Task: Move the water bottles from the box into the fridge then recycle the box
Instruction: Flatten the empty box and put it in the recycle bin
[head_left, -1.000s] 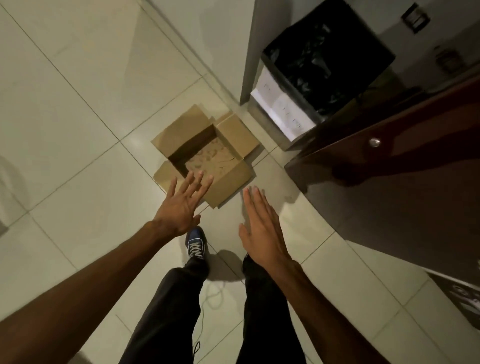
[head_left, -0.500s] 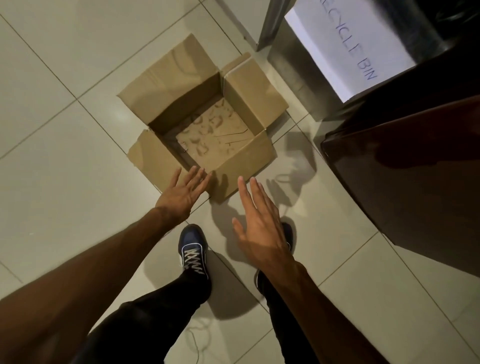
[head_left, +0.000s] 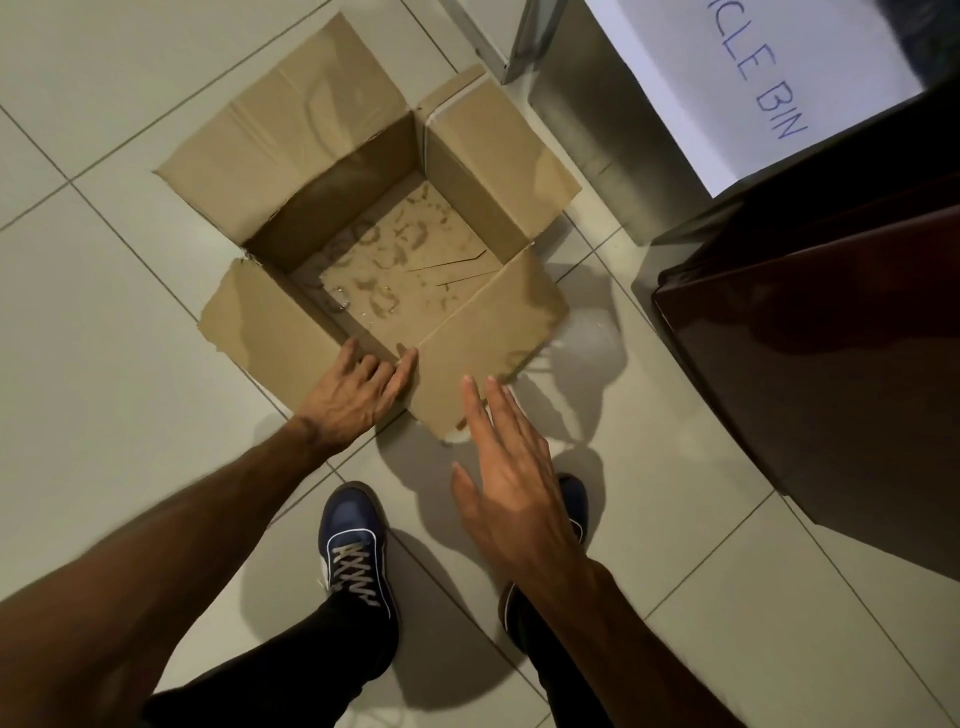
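Box (head_left: 395, 249) sat on the tiled floor (head_left: 104, 374), centre to upper centre of frame, all four flaps folded out; its bottom showed damp ring marks and a few water drops. Left hand (head_left: 358, 395) was at the box's near corner, fingers (head_left: 354, 349) bent and spread a little, tips on the lower-left flap right at the rim; can't tell if they actually gripped it. Right hand (head_left: 511, 478) was flat, fingers straight and close together, thumb out to the side, tips overlapping the edge of the lower-right flap; contact unclear. Blue shoe (head_left: 353, 545) bottom centre. Metal bin (head_left: 587, 130) upper right, just beside the box, paper label (head_left: 753, 88) reading "CLE BIN"; dark brown glossy panel (head_left: 831, 338) at right edge.
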